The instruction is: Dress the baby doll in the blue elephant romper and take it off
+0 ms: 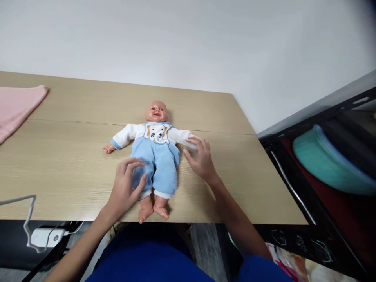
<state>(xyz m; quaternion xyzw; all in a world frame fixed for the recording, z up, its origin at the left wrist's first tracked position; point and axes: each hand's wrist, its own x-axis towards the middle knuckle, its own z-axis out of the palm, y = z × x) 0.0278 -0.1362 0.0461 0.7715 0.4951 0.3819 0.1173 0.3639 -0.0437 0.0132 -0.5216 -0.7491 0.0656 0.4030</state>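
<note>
A baby doll (155,152) lies on its back on the wooden table, its head toward the wall and its bare feet near the front edge. It wears a light blue and white outfit with an elephant face on the chest. Beside the doll's leg on the left is my left hand (125,186), fingers curved and apart, with nothing in it. My right hand (201,158) is at the doll's white sleeve on the right, thumb and fingers apart. Its fingers cover the end of that sleeve; whether they touch it I cannot tell.
A pink cloth (19,107) lies at the table's left end. A white cable (29,215) hangs over the front edge near a white power strip (47,237). To the right, a black shelf holds a teal basin (329,164). The wall (176,43) borders the table's back.
</note>
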